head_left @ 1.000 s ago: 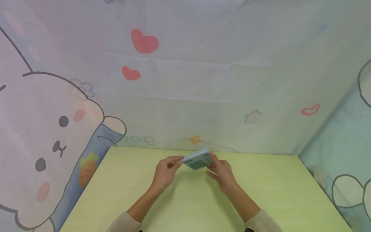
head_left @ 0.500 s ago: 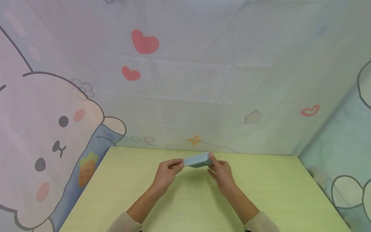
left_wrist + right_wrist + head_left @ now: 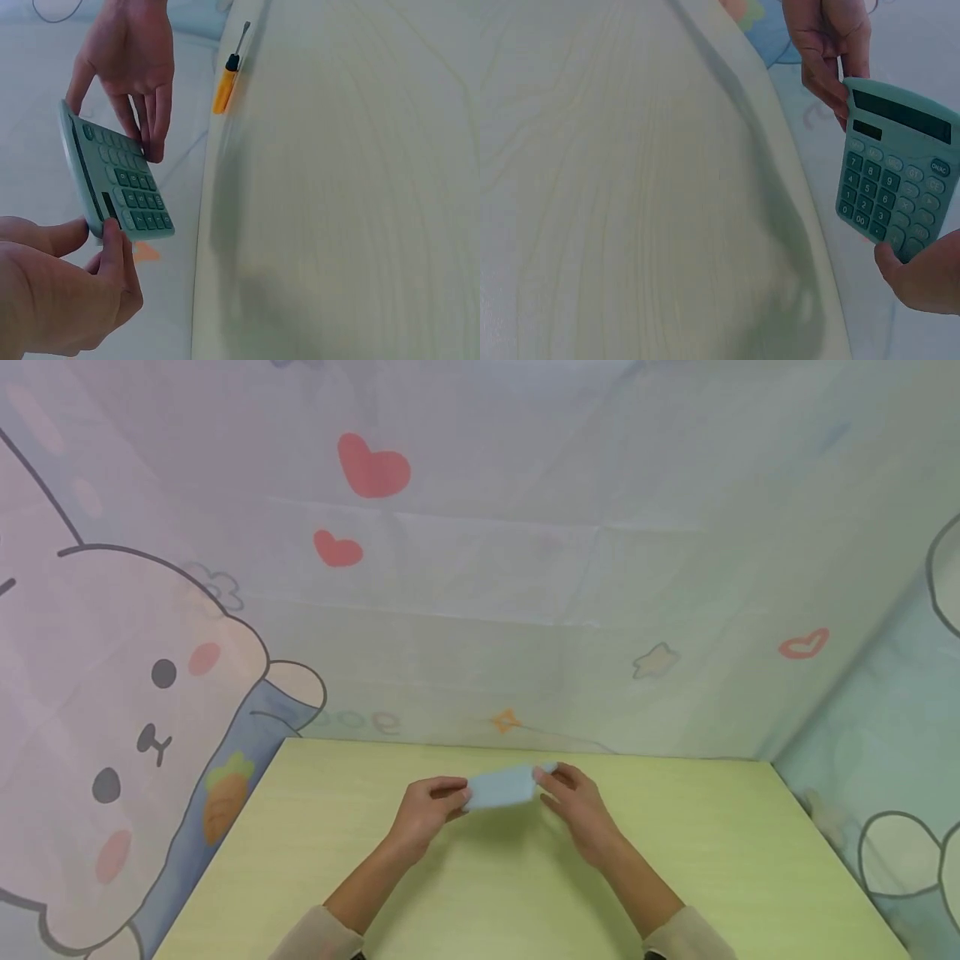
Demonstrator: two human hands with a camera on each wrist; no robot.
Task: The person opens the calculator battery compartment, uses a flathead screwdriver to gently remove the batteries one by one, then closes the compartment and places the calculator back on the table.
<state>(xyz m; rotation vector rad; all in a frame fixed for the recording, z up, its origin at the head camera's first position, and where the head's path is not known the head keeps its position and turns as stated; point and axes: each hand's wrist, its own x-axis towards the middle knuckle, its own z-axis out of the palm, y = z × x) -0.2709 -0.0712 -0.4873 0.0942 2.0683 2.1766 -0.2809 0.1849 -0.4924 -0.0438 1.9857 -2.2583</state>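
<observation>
A mint-green calculator (image 3: 501,787) is held up over the table between both hands, its pale, keyless side towards the head camera. Its dark keys and display strip appear in the right wrist view, where the whole key face of the calculator (image 3: 891,176) is turned to the camera. My left hand (image 3: 426,817) pinches the display end between thumb and fingers, as the left hand (image 3: 75,289) also does in its own wrist view. At the opposite end, my right hand (image 3: 581,814) grips the calculator, with the thumb of the right hand (image 3: 930,277) at the lower keys.
Near the table edge in the left wrist view lies a screwdriver (image 3: 229,81) with a yellow-orange handle. The pale yellow-green table (image 3: 712,843) meets a printed cloth backdrop (image 3: 480,568) at its far side, and cloth also hangs on the left and right.
The calculator has turned over in the hands: its keys faced the head camera, then its edge, and now its pale keyless side shows. Both hands keep their grip, right fingers shifting slightly.
</observation>
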